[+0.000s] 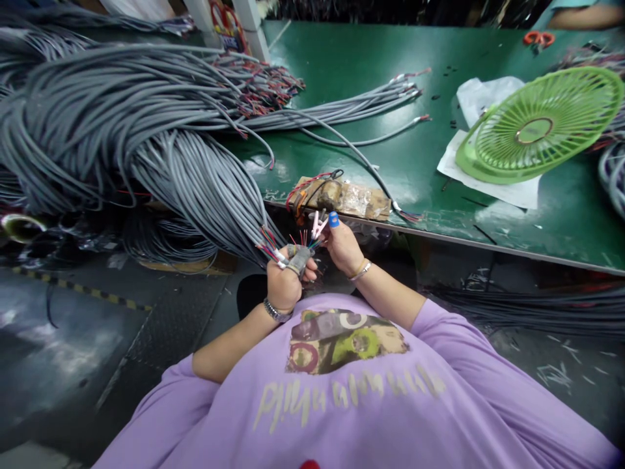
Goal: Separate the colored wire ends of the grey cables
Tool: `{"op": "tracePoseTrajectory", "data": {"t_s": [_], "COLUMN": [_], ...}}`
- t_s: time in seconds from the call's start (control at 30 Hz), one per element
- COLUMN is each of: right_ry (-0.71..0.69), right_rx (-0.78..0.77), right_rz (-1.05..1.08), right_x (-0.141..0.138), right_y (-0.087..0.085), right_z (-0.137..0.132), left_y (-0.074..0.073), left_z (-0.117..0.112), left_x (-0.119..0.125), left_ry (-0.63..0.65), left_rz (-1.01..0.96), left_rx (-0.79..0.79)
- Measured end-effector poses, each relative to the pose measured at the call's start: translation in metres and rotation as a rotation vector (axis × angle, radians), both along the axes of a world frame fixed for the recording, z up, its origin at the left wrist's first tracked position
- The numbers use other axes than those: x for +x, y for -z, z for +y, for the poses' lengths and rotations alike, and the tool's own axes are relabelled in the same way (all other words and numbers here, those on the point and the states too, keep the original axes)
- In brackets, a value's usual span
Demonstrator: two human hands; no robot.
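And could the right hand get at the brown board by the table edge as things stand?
Probably yes: the brown board lies just beyond the right hand, and nothing visible blocks the way. Its fingers are close to the wires, though, so they may need to come away first.

A green fan [534, 131] sits past the right hand [344, 249], off to its right, with white paper [512, 191] under it and a see-through bag [481, 96] behind. Orange scissors [547, 39] lie farther away. Left of the left hand [284, 283], a yellow-and-black stripe [83, 288] crosses the floor [73, 365].
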State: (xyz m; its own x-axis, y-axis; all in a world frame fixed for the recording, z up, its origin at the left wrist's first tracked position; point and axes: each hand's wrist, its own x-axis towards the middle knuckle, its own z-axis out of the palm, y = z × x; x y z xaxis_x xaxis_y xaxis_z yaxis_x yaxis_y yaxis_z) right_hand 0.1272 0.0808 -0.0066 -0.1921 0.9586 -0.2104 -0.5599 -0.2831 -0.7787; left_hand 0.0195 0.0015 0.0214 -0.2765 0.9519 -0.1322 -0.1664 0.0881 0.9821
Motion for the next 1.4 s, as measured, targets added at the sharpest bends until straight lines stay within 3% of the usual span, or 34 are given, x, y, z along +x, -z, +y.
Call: {"op": "tracePoseTrajectory", "data": {"t_s": [0.17, 0.4, 0.5, 0.63, 0.8, 0.87, 1.07, 1.23, 1.4], "right_ry": [-0.131, -0.036, -0.066, -0.212, -0.524, -0.585, -0.576, -0.561, -0.458], "right_rx": [-0.142, -0.232, -0.207, -0.169, -0.121, -0.065, 0.016, 0.006, 0.088], "right_rz": [0.137, 0.258, 0.281, 0.257, -0.014, -0.096, -0.190, -0.204, -0.260], "right_x": [-0.003, -0.010, -0.010, 0.003, 0.032, 0.042, 0.054, 0.042, 0.028], "right_y": [-0.010, -0.016, -0.013, -0.006, -0.007, -0.011, -0.022, -0.023, -0.025], "right_z": [0.004, 0.006, 0.004, 0.000, -0.003, -0.005, -0.007, -0.012, -0.018], "left_y": [0.002, 0.008, 0.010, 0.009, 0.010, 0.011, 0.013, 0.010, 0.003], "left_z": [0.002, 0.001, -0.001, -0.006, -0.011, -0.011, -0.012, -0.015, -0.013], "left_x": [0.000, -0.003, -0.005, -0.009, -0.012, -0.012, -0.013, -0.012, -0.011], "left_ry": [0.012, 0.028, 0.042, 0.066, 0.086, 0.105, 0.141, 0.143, 0.192], "left_rz": [0.016, 0.018, 0.022, 0.036, 0.074, 0.099, 0.150, 0.165, 0.207], "left_rx": [-0.004, -0.008, 0.004, 0.005, 0.003, 0.016, 0.034, 0.037, -0.004]}}
